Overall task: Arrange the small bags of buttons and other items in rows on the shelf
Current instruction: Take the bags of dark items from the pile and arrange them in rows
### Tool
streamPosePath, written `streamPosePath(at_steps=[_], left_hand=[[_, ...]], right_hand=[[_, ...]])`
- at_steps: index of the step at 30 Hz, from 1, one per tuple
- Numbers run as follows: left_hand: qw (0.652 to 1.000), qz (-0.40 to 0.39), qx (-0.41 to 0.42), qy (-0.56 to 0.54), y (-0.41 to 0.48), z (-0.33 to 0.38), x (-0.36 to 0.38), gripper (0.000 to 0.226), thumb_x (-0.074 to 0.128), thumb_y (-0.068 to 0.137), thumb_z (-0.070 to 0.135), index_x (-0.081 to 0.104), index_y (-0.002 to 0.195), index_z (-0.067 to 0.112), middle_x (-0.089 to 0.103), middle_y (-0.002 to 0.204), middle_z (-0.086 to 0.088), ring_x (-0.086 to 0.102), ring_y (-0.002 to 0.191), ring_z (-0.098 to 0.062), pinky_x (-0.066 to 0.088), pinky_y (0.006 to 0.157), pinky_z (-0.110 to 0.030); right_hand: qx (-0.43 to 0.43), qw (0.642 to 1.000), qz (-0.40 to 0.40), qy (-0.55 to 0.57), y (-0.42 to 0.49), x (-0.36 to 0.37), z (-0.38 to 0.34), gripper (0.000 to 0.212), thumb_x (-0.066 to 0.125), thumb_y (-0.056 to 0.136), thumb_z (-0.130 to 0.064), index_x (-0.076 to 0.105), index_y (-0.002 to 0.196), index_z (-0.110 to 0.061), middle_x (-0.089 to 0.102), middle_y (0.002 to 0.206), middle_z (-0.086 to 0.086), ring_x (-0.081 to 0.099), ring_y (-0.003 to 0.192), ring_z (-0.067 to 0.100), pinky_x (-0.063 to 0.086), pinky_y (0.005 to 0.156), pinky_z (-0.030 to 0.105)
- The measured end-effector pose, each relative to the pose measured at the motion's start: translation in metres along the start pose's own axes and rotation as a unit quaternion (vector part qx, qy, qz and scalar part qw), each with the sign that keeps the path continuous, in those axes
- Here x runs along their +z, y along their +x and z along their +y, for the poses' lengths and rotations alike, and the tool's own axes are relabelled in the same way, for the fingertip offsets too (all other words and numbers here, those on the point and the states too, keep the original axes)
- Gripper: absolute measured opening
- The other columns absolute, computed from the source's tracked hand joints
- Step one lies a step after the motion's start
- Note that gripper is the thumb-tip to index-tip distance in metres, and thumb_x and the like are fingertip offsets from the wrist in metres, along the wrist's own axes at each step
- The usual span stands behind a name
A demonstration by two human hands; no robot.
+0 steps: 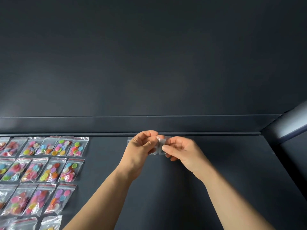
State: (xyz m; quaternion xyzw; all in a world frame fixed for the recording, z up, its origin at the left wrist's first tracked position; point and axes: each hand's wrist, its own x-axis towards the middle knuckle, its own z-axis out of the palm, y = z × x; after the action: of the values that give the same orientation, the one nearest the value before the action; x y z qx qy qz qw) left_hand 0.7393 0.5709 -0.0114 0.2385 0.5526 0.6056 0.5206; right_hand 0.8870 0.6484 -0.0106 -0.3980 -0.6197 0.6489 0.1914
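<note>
Both my hands are raised over the dark shelf (224, 163) near its back edge, and between them they pinch a small clear plastic bag (159, 145). My left hand (141, 146) grips the bag's left side with curled fingers. My right hand (179, 149) pinches its right side between thumb and fingers. What the bag contains is mostly hidden by my fingers. To the left, rows of small clear bags of coloured buttons (49, 163) lie flat on the shelf.
A low dark lip (149, 134) runs along the back of the shelf, with a dark back wall (149, 55) above it. A pale slanted edge (292, 123) closes the right side. Bare shelf surface lies right of the button rows.
</note>
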Motion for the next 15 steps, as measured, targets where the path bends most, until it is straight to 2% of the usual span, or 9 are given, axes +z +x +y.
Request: streamPosePath(at_steps=[2,4,7,11,13,15], left_hand=[[1.0,-0.007,-0.007,-0.027,0.0,-0.003,0.006,0.015,0.051,0.095,0.001,0.059,0.103,0.01,0.072,0.103,-0.009,0.068,0.09,-0.022,0.053,0.083,-0.033],[0.999,-0.01,-0.005,-0.041,-0.001,-0.004,0.012,0.016,0.052,0.094,-0.001,0.059,0.104,0.009,0.073,0.1,-0.008,0.068,0.089,-0.022,0.054,0.081,-0.031],[0.999,-0.004,-0.012,-0.044,-0.004,-0.006,0.017,0.02,0.064,0.086,0.003,0.062,0.105,0.01,0.072,0.096,-0.004,0.067,0.087,-0.017,0.053,0.079,-0.028],[0.995,-0.017,-0.01,0.103,-0.008,-0.013,0.023,0.004,0.07,0.084,0.011,0.068,0.087,0.01,0.069,0.08,-0.002,0.062,0.078,-0.015,0.054,0.079,-0.03],[0.994,-0.023,-0.004,0.111,-0.01,-0.013,0.026,0.008,0.066,0.088,0.011,0.065,0.089,0.004,0.071,0.078,-0.006,0.065,0.077,-0.017,0.055,0.079,-0.032],[0.991,-0.037,0.002,0.131,-0.01,-0.01,0.028,0.011,0.061,0.091,0.011,0.061,0.093,0.0,0.074,0.082,-0.008,0.068,0.076,-0.016,0.055,0.075,-0.031]], right_hand=[[0.0,1.0,0.011,-0.007,-0.001,-0.002,0.003,0.004,0.068,0.087,-0.009,0.067,0.09,-0.011,0.068,0.072,0.002,0.063,0.064,0.011,0.052,0.062,0.022],[0.0,1.0,0.021,0.0,-0.002,-0.006,0.005,0.004,0.067,0.088,-0.008,0.066,0.092,-0.006,0.067,0.073,0.005,0.064,0.063,0.012,0.054,0.062,0.023],[-0.004,0.999,0.031,0.028,-0.006,-0.014,0.009,0.006,0.065,0.09,-0.008,0.066,0.088,-0.003,0.067,0.072,0.009,0.065,0.065,0.016,0.056,0.067,0.027],[0.005,0.997,0.054,0.052,-0.009,-0.023,0.013,0.01,0.066,0.089,-0.01,0.065,0.088,0.0,0.069,0.073,0.012,0.065,0.067,0.021,0.056,0.068,0.031],[0.001,0.998,0.053,0.026,-0.012,-0.027,0.015,0.012,0.07,0.086,-0.013,0.064,0.093,-0.006,0.071,0.081,0.011,0.065,0.072,0.02,0.055,0.069,0.031],[-0.015,0.999,0.037,-0.014,-0.014,-0.032,0.014,0.022,0.071,0.085,-0.013,0.063,0.104,-0.022,0.071,0.099,0.004,0.062,0.075,0.015,0.05,0.069,0.031]])
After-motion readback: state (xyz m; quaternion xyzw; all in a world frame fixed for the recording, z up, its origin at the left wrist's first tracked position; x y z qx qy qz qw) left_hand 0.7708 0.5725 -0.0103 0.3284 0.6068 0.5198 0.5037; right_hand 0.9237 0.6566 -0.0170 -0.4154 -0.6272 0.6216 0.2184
